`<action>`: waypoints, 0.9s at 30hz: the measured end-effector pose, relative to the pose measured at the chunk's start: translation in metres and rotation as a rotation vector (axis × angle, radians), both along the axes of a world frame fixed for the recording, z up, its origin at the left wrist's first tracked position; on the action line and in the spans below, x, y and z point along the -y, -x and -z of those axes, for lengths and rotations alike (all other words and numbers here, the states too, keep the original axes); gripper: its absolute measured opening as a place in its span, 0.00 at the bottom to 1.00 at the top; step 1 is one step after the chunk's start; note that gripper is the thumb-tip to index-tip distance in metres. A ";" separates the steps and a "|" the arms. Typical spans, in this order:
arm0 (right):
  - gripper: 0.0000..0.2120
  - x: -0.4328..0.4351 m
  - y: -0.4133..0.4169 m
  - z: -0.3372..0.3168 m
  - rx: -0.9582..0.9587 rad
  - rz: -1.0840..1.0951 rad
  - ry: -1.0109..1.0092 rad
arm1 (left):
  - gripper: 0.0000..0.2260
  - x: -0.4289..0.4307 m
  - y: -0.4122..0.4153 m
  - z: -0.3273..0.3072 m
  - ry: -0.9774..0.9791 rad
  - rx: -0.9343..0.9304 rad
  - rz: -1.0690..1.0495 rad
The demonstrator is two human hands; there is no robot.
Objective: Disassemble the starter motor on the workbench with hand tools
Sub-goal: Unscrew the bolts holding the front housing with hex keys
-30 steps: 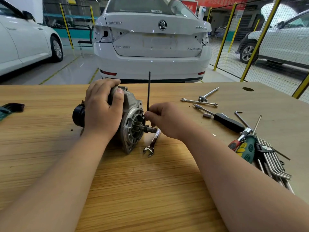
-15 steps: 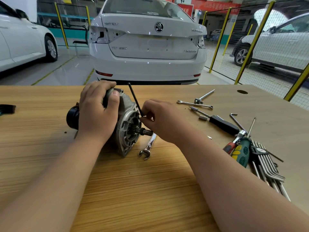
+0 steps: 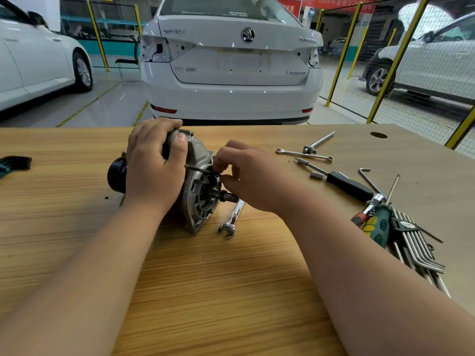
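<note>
While left hand (image 3: 154, 173) clamps down over starter motor (image 3: 198, 191) lying mid-workbench (image 3: 205, 291), right hand (image 3: 253, 178) pinches thin black hex key (image 3: 203, 170) at motor's front housing; combination wrench (image 3: 231, 217) just right of motor.

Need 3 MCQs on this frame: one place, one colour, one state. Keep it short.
1. Where is the spanner nearest the motor?
A. on the bench by the shaft
B. on top of the motor
C. in the left hand
2. Colour of the car behind the bench?
A. red
B. white
C. black
3. The left hand is:
A. flat on the bench
B. holding a screwdriver
C. gripping the motor

A: it lies on the wood under the shaft. B: its body is white. C: fingers wrap the housing.
</note>
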State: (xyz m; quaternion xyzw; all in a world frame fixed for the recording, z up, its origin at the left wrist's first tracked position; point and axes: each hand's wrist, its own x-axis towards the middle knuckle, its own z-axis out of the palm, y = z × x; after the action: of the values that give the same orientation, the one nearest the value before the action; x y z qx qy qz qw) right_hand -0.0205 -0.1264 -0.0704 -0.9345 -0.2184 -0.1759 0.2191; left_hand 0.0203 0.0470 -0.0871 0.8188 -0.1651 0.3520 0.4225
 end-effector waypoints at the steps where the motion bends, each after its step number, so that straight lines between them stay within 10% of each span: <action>1: 0.08 0.000 0.000 -0.002 0.000 -0.006 0.031 | 0.17 0.000 0.000 0.000 -0.002 0.002 0.000; 21: 0.06 0.005 0.002 -0.016 -0.061 -0.044 0.177 | 0.16 0.000 -0.003 0.002 0.013 0.026 0.003; 27: 0.05 0.019 0.007 0.000 -0.395 0.122 -0.636 | 0.17 0.000 -0.001 0.001 0.012 0.011 0.004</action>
State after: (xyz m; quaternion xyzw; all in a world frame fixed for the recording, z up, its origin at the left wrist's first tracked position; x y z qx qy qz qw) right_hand -0.0277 -0.1450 -0.0706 -0.8471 -0.0502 -0.0639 0.5252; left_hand 0.0213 0.0473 -0.0884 0.8140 -0.1669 0.3564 0.4272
